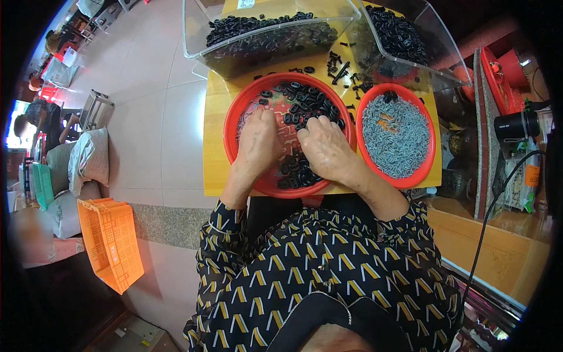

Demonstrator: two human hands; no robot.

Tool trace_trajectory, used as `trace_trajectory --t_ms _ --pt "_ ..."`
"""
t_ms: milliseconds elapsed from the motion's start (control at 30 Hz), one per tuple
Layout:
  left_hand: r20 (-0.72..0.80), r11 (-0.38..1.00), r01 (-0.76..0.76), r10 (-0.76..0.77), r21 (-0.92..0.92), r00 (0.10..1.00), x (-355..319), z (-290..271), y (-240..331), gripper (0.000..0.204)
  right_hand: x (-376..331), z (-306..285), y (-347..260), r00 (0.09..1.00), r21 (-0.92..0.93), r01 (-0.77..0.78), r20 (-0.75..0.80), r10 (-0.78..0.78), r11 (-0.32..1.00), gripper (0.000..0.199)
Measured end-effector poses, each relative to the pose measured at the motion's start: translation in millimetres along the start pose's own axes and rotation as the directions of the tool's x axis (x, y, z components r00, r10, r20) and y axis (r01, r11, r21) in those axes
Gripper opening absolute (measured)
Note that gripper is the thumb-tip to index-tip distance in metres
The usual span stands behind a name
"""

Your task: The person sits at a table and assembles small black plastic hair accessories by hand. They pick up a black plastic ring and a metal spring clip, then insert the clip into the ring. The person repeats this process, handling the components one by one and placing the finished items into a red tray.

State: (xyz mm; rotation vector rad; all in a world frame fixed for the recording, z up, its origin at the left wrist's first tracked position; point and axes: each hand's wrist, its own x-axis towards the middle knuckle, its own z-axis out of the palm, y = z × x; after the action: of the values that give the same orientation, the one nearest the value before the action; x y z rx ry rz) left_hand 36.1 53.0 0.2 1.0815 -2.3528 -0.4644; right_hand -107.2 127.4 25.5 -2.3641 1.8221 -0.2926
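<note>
Both my hands are inside a round red tray that holds small black oval plastic pieces and a scatter of small grey metal screws. My left hand is closed, knuckles up, over the left side of the tray near the screws; whatever its fingers hold is hidden. My right hand is curled closed beside the black pieces, its fingertips tucked down, and I cannot make out what is in them. A second red tray to the right is full of grey screws, with a couple of black pieces at its far edge.
The trays stand on a yellow table. Behind them are two clear plastic bins of black pieces. Loose black parts lie between. An orange crate is on the floor at left; a black cable hangs at right.
</note>
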Motion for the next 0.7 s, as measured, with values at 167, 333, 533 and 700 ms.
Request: trace_trajectory --t_ms 167,333,533,700 --pt "0.010 0.852 0.173 -0.193 -0.494 0.981 -11.8 -11.5 9.8 0.010 -0.4 1.5 5.1 0.999 -0.004 -0.023 0.045 0.024 1.000 0.011" --pt "0.195 0.393 0.323 -0.330 -0.861 0.923 -28.3 -12.5 6.7 0.007 -4.7 -4.6 5.3 0.996 0.261 -0.037 -0.066 0.057 0.964 0.009" --pt "0.331 -0.172 0.291 -0.295 -0.941 0.896 -38.2 -14.5 12.0 0.005 -10.8 -16.2 -8.1 0.962 0.899 -0.181 0.077 0.263 0.399 0.008" --pt "0.384 -0.366 0.273 -0.275 -0.890 0.881 -42.4 -10.4 20.2 0.007 -15.8 -10.7 -21.4 0.922 0.985 -0.156 0.118 0.370 0.074 0.004"
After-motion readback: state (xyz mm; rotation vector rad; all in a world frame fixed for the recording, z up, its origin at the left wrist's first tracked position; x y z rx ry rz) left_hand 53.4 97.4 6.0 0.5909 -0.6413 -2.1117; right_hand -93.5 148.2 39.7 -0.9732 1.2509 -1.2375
